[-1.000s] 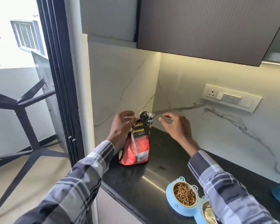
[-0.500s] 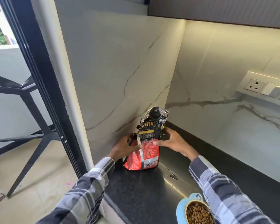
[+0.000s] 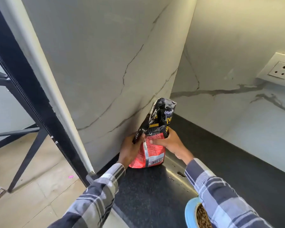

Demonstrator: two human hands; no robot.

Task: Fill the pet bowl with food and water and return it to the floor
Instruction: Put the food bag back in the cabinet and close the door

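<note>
I've got both hands on the crinkled red-and-black pet food bag (image 3: 152, 145), which stands upright on the dark speckled stone table (image 3: 148, 195), tucked into the corner against the white marble wall (image 3: 105, 71). My left hand (image 3: 130, 149) wraps the bag's left side, fingers curled round it; my right hand (image 3: 169, 143) grips the right side, thumb across the red front. The bag's top is crumpled and folded over. Down at the lower right, the light blue pet bowl (image 3: 190, 216) sits on the table with brown kibble (image 3: 202, 218) in it, partly behind my plaid sleeve (image 3: 220, 199).
</note>
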